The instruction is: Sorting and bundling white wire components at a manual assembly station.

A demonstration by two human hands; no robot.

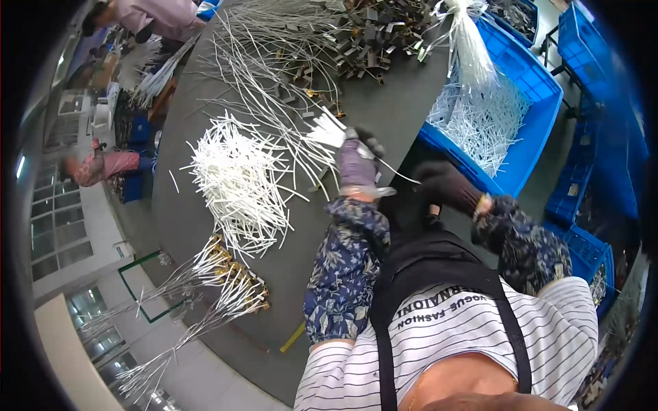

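Note:
My left hand [358, 161], in a greyish-purple glove, is closed round a small bunch of short white tubes [327, 130] over the dark table. A thin pale wire [399, 172] runs from this hand toward my right hand [449, 186]. That hand wears a dark glove and is smeared by motion, so whether its fingers grip the wire's end is unclear. Left of my hands lies a heap of white tubes [236, 178]. Long grey wires [257, 79] with small dark and brass-coloured parts [373, 41] spread across the table's far side.
A blue bin [541, 130] of white tubes stands at right, with a pale wire bundle [473, 51] across its rim. Tied wire bundles with brass-coloured ends [236, 274] overhang the table's near left edge. More blue crates [582, 253] stand farther right. Two people work at left.

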